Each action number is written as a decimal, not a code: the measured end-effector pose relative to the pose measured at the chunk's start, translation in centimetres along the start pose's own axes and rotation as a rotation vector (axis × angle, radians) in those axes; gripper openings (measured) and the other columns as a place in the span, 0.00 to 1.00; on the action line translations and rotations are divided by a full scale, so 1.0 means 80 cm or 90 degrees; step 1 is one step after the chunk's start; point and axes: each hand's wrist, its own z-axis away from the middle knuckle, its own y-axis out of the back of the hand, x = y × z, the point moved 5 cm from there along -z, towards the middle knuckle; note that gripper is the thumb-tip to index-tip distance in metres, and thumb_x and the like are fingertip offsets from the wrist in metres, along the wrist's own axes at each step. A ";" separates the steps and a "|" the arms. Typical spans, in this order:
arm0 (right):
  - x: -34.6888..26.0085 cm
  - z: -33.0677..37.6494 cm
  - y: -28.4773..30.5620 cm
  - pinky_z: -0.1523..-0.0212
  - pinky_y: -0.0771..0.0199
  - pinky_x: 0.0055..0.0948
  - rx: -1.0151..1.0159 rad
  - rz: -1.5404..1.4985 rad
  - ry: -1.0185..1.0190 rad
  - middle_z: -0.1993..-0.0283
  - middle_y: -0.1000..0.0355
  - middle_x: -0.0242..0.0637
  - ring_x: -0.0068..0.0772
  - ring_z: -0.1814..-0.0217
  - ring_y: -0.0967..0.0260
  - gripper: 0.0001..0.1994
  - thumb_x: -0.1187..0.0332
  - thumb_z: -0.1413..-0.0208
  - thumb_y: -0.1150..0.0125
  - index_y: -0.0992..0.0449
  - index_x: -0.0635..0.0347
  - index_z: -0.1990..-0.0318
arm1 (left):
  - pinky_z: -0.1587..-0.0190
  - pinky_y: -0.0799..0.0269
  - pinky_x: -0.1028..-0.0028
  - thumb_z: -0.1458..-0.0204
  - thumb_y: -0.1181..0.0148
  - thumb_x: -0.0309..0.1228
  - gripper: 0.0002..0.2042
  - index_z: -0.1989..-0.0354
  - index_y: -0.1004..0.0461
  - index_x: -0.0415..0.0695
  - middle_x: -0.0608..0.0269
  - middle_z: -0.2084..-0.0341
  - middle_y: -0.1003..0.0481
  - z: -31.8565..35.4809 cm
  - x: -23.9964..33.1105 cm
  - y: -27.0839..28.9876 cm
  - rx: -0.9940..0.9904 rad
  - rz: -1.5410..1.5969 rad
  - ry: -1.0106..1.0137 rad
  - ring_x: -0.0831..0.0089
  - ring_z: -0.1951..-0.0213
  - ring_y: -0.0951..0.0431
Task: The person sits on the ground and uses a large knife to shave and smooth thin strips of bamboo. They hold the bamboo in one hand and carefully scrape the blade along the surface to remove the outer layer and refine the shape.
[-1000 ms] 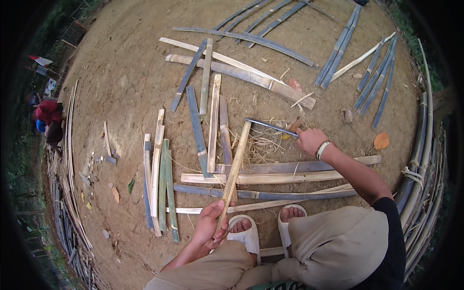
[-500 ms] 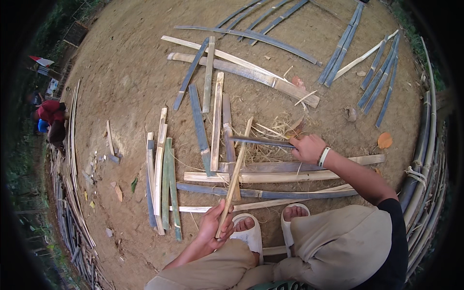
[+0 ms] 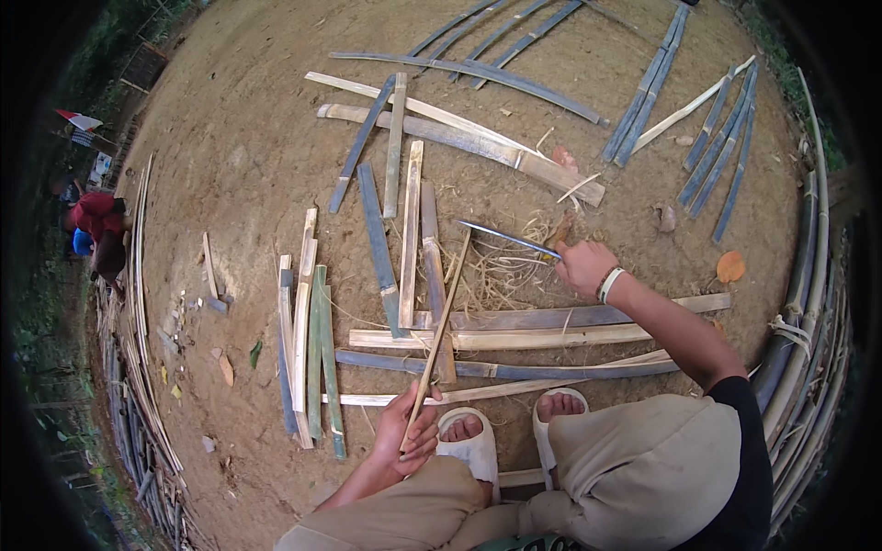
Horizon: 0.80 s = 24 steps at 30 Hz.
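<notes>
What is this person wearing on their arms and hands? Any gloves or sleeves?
No gloves: both hands are bare. The right hand has a pale wristband, and a short black sleeve covers the upper arm. The left hand and forearm show nothing worn.

- Khaki trousers point(image 3: 643, 468) cover both legs.
- Black short sleeve point(image 3: 744, 413) on the right arm.
- White wristband point(image 3: 610, 284).
- White open-toed sandals point(image 3: 469, 441).
</notes>
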 end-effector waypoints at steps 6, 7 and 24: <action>0.000 0.002 0.001 0.60 0.25 0.55 -0.002 -0.009 -0.013 0.69 0.24 0.57 0.61 0.65 0.24 0.15 0.60 0.42 0.50 0.27 0.63 0.58 | 0.96 0.53 0.80 0.30 0.65 0.44 0.21 0.54 0.33 0.38 0.70 0.93 0.45 0.003 0.001 0.001 0.014 0.004 -0.008 0.80 0.96 0.49; -0.004 0.004 0.002 0.60 0.25 0.55 -0.004 -0.009 -0.009 0.69 0.24 0.56 0.61 0.64 0.24 0.15 0.59 0.42 0.50 0.27 0.63 0.58 | 0.96 0.53 0.80 0.30 0.65 0.45 0.21 0.54 0.33 0.38 0.70 0.93 0.45 0.002 0.001 0.002 0.004 0.014 -0.003 0.80 0.96 0.49; -0.013 0.089 -0.031 0.62 0.26 0.52 0.167 -0.274 -0.072 0.73 0.26 0.57 0.62 0.68 0.26 0.13 0.63 0.46 0.45 0.25 0.67 0.69 | 0.85 0.42 0.80 0.39 0.39 0.34 0.11 0.56 0.30 0.40 0.70 0.85 0.30 0.004 0.019 0.012 0.230 -0.436 -0.362 0.83 0.87 0.34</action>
